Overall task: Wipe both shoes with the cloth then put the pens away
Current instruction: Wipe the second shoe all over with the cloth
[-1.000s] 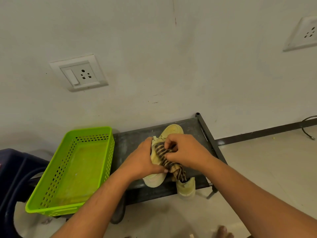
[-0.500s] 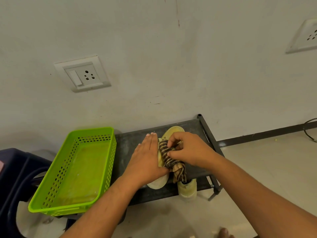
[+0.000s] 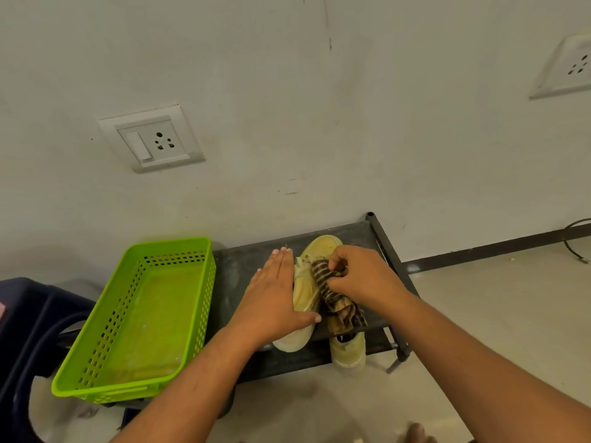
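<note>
The yellow shoe (image 3: 305,290) lies on the top shelf of a low dark rack (image 3: 243,270), toe towards the wall, with the brown striped cloth (image 3: 340,303) draped over its right side and hanging past the shelf's front edge. The second shoe (image 3: 347,351) sits on the lower level, just beneath the cloth's loose end. Left of the shoe, a lime-green basket (image 3: 107,318) overhangs the rack's end, resting partly on something dark blue (image 3: 25,314) (we cannot tell what). Behind stands a scuffed white wall (image 3: 319,123) with a switch socket (image 3: 153,139) and another socket (image 3: 572,65) far right. The pale floor (image 3: 495,314) carries a cable (image 3: 575,247) by the skirting. Our left hand (image 3: 271,298) lies flat against the shoe's left side, fingers straight and together, thumb across its heel end. Our right hand (image 3: 364,276) has its fingers curled, pinching the cloth against the upper.
</note>
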